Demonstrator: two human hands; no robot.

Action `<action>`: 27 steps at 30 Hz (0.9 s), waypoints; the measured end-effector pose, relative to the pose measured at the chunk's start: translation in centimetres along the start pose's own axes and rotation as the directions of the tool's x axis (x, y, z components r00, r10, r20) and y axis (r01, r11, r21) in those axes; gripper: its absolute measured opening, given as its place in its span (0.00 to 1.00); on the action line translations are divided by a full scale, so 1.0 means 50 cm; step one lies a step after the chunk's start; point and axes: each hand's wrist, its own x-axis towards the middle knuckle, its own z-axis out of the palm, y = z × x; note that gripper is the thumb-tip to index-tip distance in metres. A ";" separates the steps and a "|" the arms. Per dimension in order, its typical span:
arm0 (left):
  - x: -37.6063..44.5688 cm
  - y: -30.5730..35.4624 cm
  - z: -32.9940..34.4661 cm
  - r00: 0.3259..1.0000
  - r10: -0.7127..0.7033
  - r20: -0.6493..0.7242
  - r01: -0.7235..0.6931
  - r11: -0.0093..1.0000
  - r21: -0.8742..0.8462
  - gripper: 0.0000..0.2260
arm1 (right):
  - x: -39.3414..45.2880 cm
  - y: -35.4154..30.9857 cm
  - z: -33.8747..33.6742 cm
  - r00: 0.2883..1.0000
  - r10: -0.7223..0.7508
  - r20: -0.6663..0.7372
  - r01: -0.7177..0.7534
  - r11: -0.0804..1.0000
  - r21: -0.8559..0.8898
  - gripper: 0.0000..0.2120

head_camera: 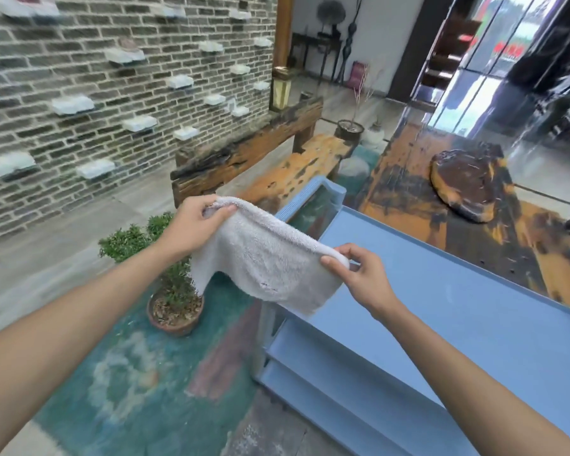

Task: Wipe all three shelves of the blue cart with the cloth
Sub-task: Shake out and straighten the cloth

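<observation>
The fingers of the left hand [196,222] are curled tight round one top corner of the cloth [267,255], thumb pinched over the edge; the fingers of the right hand [359,274] pinch the other top corner between thumb and forefinger, the remaining ones loosely bent behind it. Between the two grips the white terry cloth hangs spread in the air, sagging in the middle, with its lower edge dangling just above the near left corner of the blue cart [441,307]. Held this way, it looks as if the person is opening it out flat or readying a fold before laying it down, so wiping has probably not begun.

The cart's top shelf [458,291] lies bare below and to the right of the cloth, with a raised rim all round. The middle shelf [326,353] and bottom shelf [326,406] show as blue ledges stepping out under the cart's near side. Just left of the cart a potted shrub [165,258] stands on the green-painted floor [119,373]. Beyond the cart's far end runs a worn wooden bench [297,169], and to the cart's right a dark slab [468,182] rests on a weathered orange table [408,192].
</observation>
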 end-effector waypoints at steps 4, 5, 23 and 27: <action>0.098 -0.004 0.013 0.999 0.028 -0.041 -0.027 0.999 0.033 0.18 | 0.094 0.000 -0.022 0.999 -0.020 -0.026 0.019 1.000 -0.009 0.07; 0.126 -0.007 0.021 0.998 0.033 -0.052 -0.031 0.999 0.043 0.20 | 0.120 0.007 -0.027 0.999 -0.021 -0.026 0.020 1.000 -0.011 0.07; 0.492 -0.223 0.170 0.982 -0.154 0.105 0.127 0.966 0.226 0.14 | 0.447 0.252 0.022 0.958 0.270 -0.099 -0.267 0.963 0.038 0.06; 0.538 -0.277 0.204 0.971 -0.207 0.117 0.176 0.957 0.231 0.22 | 0.487 0.300 0.041 0.918 0.380 -0.116 -0.375 0.925 0.068 0.07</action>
